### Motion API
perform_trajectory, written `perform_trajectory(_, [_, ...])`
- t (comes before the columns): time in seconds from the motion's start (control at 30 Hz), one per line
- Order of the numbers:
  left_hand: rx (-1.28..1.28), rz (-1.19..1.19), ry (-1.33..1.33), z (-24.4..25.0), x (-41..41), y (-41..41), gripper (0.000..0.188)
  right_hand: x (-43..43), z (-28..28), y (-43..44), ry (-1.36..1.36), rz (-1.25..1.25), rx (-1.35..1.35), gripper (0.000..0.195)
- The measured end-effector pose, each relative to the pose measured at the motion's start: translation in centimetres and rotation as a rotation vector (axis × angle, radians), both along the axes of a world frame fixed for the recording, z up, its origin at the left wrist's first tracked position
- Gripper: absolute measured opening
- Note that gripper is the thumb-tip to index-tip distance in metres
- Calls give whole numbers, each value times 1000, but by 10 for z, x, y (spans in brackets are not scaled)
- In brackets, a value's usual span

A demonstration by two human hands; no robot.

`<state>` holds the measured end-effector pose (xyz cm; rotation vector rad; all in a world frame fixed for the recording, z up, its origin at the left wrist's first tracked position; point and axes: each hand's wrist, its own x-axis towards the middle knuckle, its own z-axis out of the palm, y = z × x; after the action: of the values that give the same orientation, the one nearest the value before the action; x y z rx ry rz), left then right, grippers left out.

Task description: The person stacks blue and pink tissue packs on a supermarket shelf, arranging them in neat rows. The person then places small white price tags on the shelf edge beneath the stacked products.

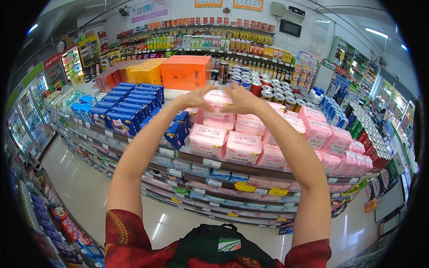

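Both arms reach forward over the top of a shop shelf. My left hand (200,97) is at the left side of a pink soft pack (218,97) on the back part of the pink stack, with its thumb near the pack's front. Curved around the right side of that same pack is my right hand (240,100). The pack sits between the two hands; whether the fingers press on it is hard to tell. More pink packs (243,146) stand in rows in front and to the right. Blue boxes (124,122) stand in rows to the left.
Large orange boxes (186,72) and yellow boxes (144,73) stand behind the blue ones. Drink cans (267,95) are grouped behind the pink packs. A price-label rail (211,163) runs along the shelf's front edge. Purple packs (45,221) line another shelf at the lower left.
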<state>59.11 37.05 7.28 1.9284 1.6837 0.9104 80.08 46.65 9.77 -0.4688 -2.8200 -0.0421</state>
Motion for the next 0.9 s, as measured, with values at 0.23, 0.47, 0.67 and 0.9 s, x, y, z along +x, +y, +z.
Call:
perform_trajectory(0.23, [277,-35,-49,24,24,-54,84,21,49,-53,23,96,-173,79])
perform_trajectory(0.47, [-117,-226,-121,3,91,-188,76,101,14,-158,-207,299,-641,77])
perform_trajectory(0.67, [165,-233,15,-13,111,-186,85,124,1,-170,-22,356,-275,79])
perform_trajectory(0.9, [439,-123,-133,49,98,-63,83,107,64,-75,245,104,201,77])
